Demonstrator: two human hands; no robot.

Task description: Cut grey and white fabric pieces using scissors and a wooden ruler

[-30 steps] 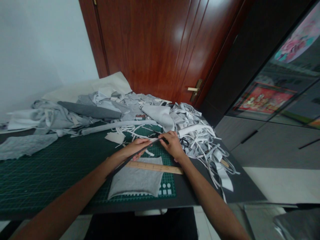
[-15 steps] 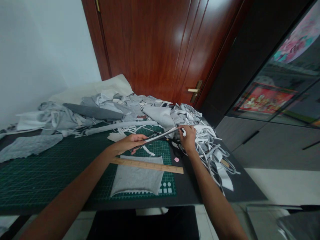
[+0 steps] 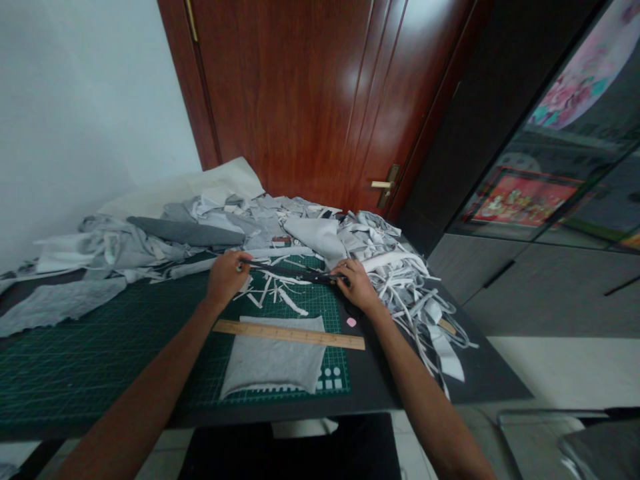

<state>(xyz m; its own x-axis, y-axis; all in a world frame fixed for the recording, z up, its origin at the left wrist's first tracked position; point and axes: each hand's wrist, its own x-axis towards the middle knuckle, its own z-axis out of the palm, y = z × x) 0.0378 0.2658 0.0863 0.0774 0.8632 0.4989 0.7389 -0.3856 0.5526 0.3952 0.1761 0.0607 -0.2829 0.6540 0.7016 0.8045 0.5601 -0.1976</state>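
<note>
A narrow black strip [image 3: 285, 271] is stretched over the cutting mat, its exact kind unclear. My left hand [image 3: 227, 277] pinches one end between thumb and fingers. At the other end, my right hand [image 3: 356, 285] is closed on the strip, beside dark parts that look like scissors but are partly hidden. White fabric scraps [image 3: 293, 301] lie under and in front of the strip. Closer to me, a wooden ruler [image 3: 290, 334] rests across a grey piece of fabric [image 3: 275, 363] on the green cutting mat [image 3: 150, 347].
Grey and white fabric [image 3: 195, 230] is heaped along the back of the table. A tangle of pale strips [image 3: 415, 293] covers the right side. A small pink piece [image 3: 351, 322] lies near my right wrist. Behind stand a wooden door [image 3: 290, 100] and a cabinet [image 3: 500, 280].
My left hand has moved left and away from me, and my right hand slightly left. The strip went from slanted, with a pale edge showing, to nearly level and dark.
</note>
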